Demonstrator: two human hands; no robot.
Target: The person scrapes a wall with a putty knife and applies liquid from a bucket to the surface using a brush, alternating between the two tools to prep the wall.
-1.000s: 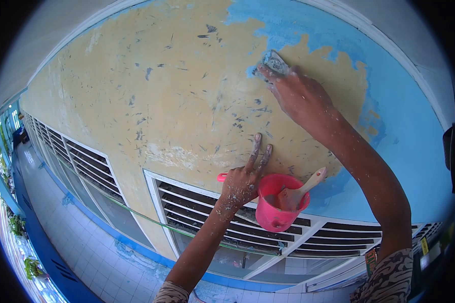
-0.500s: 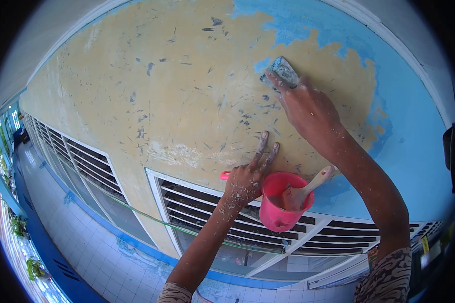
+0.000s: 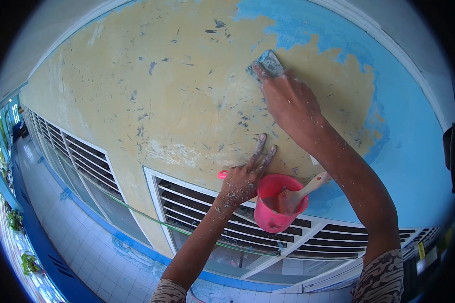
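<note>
right fingers partly hide the scraper

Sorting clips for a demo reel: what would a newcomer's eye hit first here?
Probably the bright pink dipper at lower centre, held in the left hand, with a paintbrush leaning in it, its handle sticking out to the right. Next, the ragged border at upper right where blue paint meets the yellowish wall. Near that border, above centre, the right hand holds a smeared flat scraper at the wall.
</note>
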